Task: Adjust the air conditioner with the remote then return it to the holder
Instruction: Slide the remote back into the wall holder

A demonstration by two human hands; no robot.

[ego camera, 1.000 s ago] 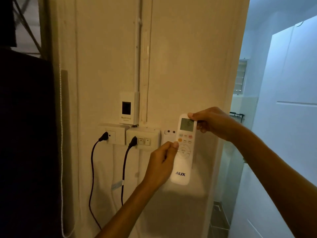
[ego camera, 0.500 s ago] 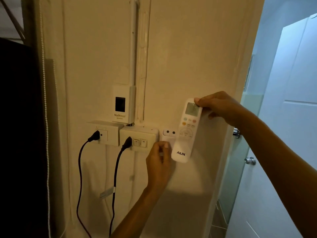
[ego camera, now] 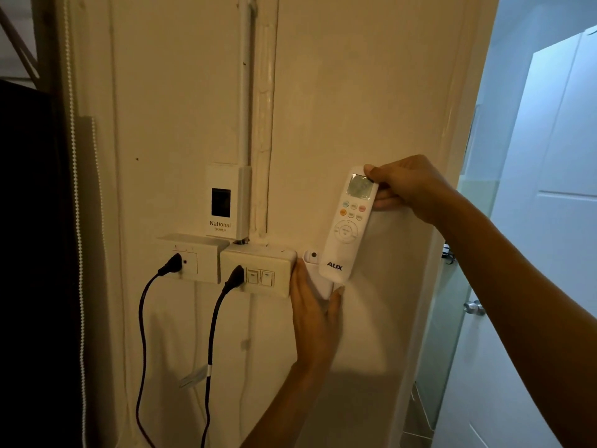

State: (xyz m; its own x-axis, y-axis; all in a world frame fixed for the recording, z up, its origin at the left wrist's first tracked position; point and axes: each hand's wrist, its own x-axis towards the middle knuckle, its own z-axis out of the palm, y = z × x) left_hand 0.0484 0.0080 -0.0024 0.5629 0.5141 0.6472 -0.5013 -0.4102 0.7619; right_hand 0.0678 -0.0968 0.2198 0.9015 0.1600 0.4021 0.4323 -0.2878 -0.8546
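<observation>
A white AUX remote (ego camera: 347, 227) stands nearly upright against the cream wall, its screen at the top. My right hand (ego camera: 407, 187) pinches its top end, thumb on the screen corner. The remote's lower end sits in front of the small white wall holder (ego camera: 315, 270), just right of the switch box; whether it is inside the holder I cannot tell. My left hand (ego camera: 315, 315) is wrapped around the holder from below, fingers on its left side and thumb on its right. The air conditioner is out of view.
Left of the holder are a switch box (ego camera: 258, 274) and a socket box (ego camera: 190, 258), each with a black plug and hanging cord. A National breaker (ego camera: 226, 202) sits above them. A white door with a knob (ego camera: 473, 307) stands at the right, a dark panel at the left.
My left hand let go of the remote's side and dropped to grasp the holder. My right hand brought the remote's lower end over the holder's top.
</observation>
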